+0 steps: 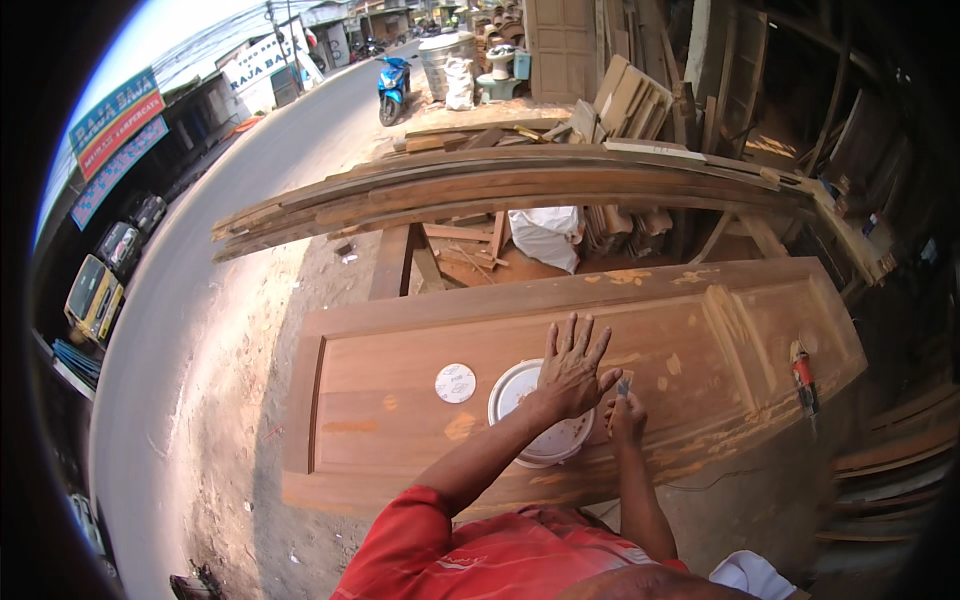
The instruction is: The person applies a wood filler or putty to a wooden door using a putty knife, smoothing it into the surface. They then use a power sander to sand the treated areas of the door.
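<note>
A wooden door panel [400, 350] lies flat before me, with pale filler patches [460, 426] smeared over it. On it rests a round white lid or shallow tub [510, 395] with brownish residue. My left hand [572, 378] is over this white round thing, fingers spread and palm down, holding nothing visible. Close by on the right, my right hand [627, 418] is closed around what looks like a putty knife [624, 385]; its flat grey blade points up and its handle is hidden. A white sanding disc [455, 383] lies left of the lid.
A red and black power tool [803, 375] lies at the door's right end. Beyond the door, long planks [480, 190] are stacked across a support, with a white sack [547, 235] beneath. A blue scooter [393, 90] stands beside the road [190, 260] at the left.
</note>
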### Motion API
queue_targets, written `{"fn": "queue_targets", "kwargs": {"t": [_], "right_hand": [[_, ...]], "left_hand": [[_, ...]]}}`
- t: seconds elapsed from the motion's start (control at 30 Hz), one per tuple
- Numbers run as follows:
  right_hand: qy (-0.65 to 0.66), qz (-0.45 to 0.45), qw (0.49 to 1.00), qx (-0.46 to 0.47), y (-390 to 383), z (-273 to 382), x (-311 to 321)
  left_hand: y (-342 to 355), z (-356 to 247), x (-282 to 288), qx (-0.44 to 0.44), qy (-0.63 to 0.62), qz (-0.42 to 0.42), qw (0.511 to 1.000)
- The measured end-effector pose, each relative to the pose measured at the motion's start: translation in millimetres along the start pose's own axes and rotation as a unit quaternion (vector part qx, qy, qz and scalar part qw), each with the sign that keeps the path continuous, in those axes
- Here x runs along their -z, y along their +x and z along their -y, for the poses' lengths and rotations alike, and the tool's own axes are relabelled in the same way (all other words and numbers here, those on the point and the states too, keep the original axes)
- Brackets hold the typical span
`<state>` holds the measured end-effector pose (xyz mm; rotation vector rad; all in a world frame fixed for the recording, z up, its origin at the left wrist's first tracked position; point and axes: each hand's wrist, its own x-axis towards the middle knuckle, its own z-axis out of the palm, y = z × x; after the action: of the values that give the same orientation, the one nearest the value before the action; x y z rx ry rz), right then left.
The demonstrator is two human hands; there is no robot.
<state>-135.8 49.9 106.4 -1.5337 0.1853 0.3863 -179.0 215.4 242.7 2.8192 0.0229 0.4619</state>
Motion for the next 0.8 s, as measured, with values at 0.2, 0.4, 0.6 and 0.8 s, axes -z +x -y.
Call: {"fn": "queue_targets", "kwargs": {"t": [0.2, 0.4, 0.6, 0.8], "right_hand": [[-0.014, 0.002, 0.999, 0.045, 11.4, -48.6, 43.2], [-0.070, 0.073, 0.994, 0.044, -20.5, -45.1, 38.0], [-0.084, 0.056, 0.988, 0.121, -15.2, -42.6, 24.7], [-0.092, 0.053, 0.989, 0.100, -26.3, -21.0, 41.3]], "left_hand": [[1.9, 5.5, -22.0, 0.052, -0.018, 0.189, 0.980], [11.2, 51.3, -27.6, 0.059, 0.010, -0.008, 0.998], [24.2, 40.7, -8.9, 0.111, 0.012, 0.193, 0.975], [13.3, 56.5, -18.9, 0.127, -0.042, 0.096, 0.986]]}}
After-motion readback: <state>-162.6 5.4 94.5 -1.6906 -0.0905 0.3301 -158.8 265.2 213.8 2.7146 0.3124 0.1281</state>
